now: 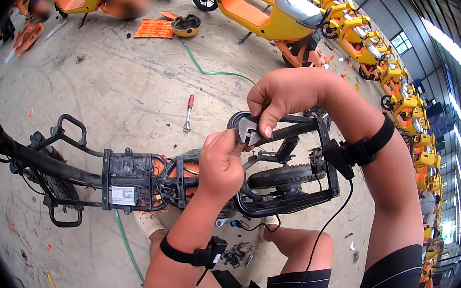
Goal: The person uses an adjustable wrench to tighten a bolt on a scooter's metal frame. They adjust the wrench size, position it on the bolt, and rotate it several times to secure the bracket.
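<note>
In front of me stands a stripped scooter frame (331, 175), its black tubes, wiring and rear wheel (279, 177) exposed. A grey metal tool head with wide jaws (247, 130), like an adjustable wrench, is between my hands above the rear frame loop. My left hand (222, 164) is closed, thumb and fingers gripping the tool's left side; its handle is hidden. My right hand (284, 98) bends in from the right, fingers curled and thumb against the tool's other side. Whether the jaws grip anything is too small to tell.
A red-handled ratchet (189, 113) lies on the floor beyond the frame. A green hose (200, 68) runs across the concrete. Loose small parts (235, 254) lie near my feet. Farther off are an upturned helmet (186, 26) and a row of yellow scooters (357, 40). Black cables hang from my wrist straps.
</note>
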`<state>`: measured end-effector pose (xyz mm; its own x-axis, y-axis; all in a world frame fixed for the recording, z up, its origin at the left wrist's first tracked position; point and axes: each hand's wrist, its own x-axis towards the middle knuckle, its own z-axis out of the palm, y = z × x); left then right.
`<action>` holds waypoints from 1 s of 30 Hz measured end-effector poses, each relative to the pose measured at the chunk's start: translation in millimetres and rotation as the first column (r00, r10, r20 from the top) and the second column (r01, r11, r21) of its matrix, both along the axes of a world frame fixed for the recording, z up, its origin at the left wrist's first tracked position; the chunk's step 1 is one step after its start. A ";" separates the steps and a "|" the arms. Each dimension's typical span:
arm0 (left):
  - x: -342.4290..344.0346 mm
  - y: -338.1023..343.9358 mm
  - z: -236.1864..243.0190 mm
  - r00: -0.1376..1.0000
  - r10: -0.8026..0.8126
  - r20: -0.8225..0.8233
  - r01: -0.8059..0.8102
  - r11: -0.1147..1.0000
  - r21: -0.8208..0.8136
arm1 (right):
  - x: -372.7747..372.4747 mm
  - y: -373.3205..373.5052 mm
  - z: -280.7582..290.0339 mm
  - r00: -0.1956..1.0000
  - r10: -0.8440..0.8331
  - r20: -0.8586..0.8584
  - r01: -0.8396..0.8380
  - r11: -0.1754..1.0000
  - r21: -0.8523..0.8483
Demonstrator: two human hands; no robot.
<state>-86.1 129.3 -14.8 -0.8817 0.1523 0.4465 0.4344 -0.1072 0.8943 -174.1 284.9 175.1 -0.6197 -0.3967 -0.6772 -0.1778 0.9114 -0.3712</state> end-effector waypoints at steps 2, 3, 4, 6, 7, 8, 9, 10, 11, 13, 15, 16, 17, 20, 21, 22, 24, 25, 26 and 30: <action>0.1 -1.9 -0.4 1.000 -0.014 0.022 0.014 1.000 -0.002 | 3.4 -4.9 5.6 1.000 0.007 -0.025 -0.007 1.000 -0.005; 1.0 -1.0 0.3 0.999 -0.026 0.033 0.026 1.000 0.001 | 2.7 0.1 4.6 1.000 -0.001 0.001 0.001 0.999 -0.041; 1.4 0.1 0.7 0.999 -0.025 0.031 0.025 1.000 0.002 | 0.3 8.2 1.6 1.000 -0.008 0.028 0.010 0.997 -0.078; 1.3 1.1 0.4 0.999 -0.019 0.028 0.019 1.000 0.002 | -0.3 11.9 0.5 0.999 -0.011 0.047 0.016 0.995 -0.102; 1.2 0.6 0.2 0.999 -0.017 0.028 0.016 1.000 0.004 | 0.6 10.2 0.8 0.999 -0.008 0.039 0.012 0.996 -0.089; 1.5 0.0 0.0 1.000 -0.014 0.027 0.014 1.000 0.007 | 1.7 8.8 1.0 1.000 -0.006 0.031 0.008 0.997 -0.077; 1.6 -0.2 0.1 1.000 -0.012 0.026 0.011 1.000 0.011 | 2.2 9.0 0.4 0.999 -0.022 0.038 0.024 0.997 -0.072; 2.1 0.2 1.8 0.999 -0.006 0.052 0.005 1.000 0.030 | 2.8 10.2 -0.9 0.998 -0.038 0.044 0.041 0.997 -0.066; 3.1 1.1 4.8 0.997 -0.002 0.078 -0.002 0.999 0.049 | 4.0 10.9 -1.3 0.997 -0.054 0.050 0.057 0.997 -0.061; 5.4 3.9 7.5 0.994 0.001 0.105 -0.009 0.997 0.072 | 13.2 8.6 5.8 0.997 -0.070 0.020 0.071 0.996 -0.051; 5.2 4.0 9.3 0.995 0.009 0.100 -0.017 0.997 0.074 | 26.9 4.8 11.5 0.991 -0.133 -0.002 0.133 0.990 -0.052; 5.4 2.9 9.1 0.996 0.034 0.085 -0.039 0.997 0.063 | 36.3 2.9 12.4 0.982 -0.188 -0.008 0.187 0.981 -0.058; 5.6 2.1 8.7 0.996 0.058 0.068 -0.061 0.997 0.054 | 46.2 3.1 11.9 0.970 -0.242 -0.015 0.241 0.968 -0.064; 6.0 1.5 7.4 0.994 0.110 0.022 -0.110 0.994 -0.011 | 82.8 19.3 1.3 0.962 -0.250 -0.107 0.222 0.949 -0.222; 6.9 4.3 7.7 0.993 0.116 0.008 -0.115 0.993 -0.031 | 100.8 20.2 6.0 0.950 -0.283 -0.136 0.243 0.936 -0.253; 6.2 2.2 7.3 0.992 0.123 -0.004 -0.123 0.992 -0.036 | 113.8 18.2 5.9 0.942 -0.328 -0.072 0.290 0.903 -0.317; 5.4 0.2 6.4 0.991 0.132 -0.027 -0.133 0.990 -0.042 | 144.8 10.1 5.3 0.905 -0.423 -0.043 0.384 0.856 -0.347; 5.3 2.6 6.5 0.992 0.123 -0.024 -0.124 0.992 -0.031 | 159.5 12.0 1.4 0.888 -0.459 -0.034 0.415 0.829 -0.376; 5.2 5.1 6.1 0.993 0.115 -0.022 -0.116 0.993 -0.021 | 173.9 11.6 -3.4 0.906 -0.398 -0.145 0.316 0.863 -0.395; 3.8 8.1 0.3 0.987 0.155 -0.051 -0.153 0.987 0.041 | 206.7 -8.4 6.7 0.946 -0.290 -0.146 0.236 0.922 -0.307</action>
